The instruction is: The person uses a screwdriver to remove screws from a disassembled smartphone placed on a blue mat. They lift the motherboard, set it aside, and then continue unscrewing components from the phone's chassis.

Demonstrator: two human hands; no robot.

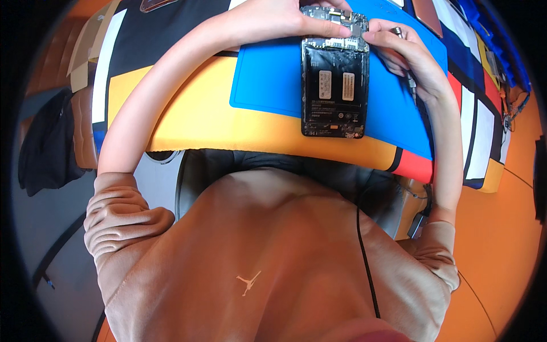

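An opened smartphone is held up over the table, its black battery and the circuit board at its far end laid bare. My left hand grips that far end, the thumb pressed across the board and the other fingers mostly hidden behind it. At the phone's upper right corner, the thumb and forefinger of my right hand touch the edge of the board. A slim metal screwdriver is tucked in the right hand's curled fingers, its tip pointing toward me.
Under the phone lies a blue work mat on a tablecloth of yellow, black, white and red blocks. A brown flat item rests at the far right. A dark cloth bag hangs at the left, and cables run along the right side.
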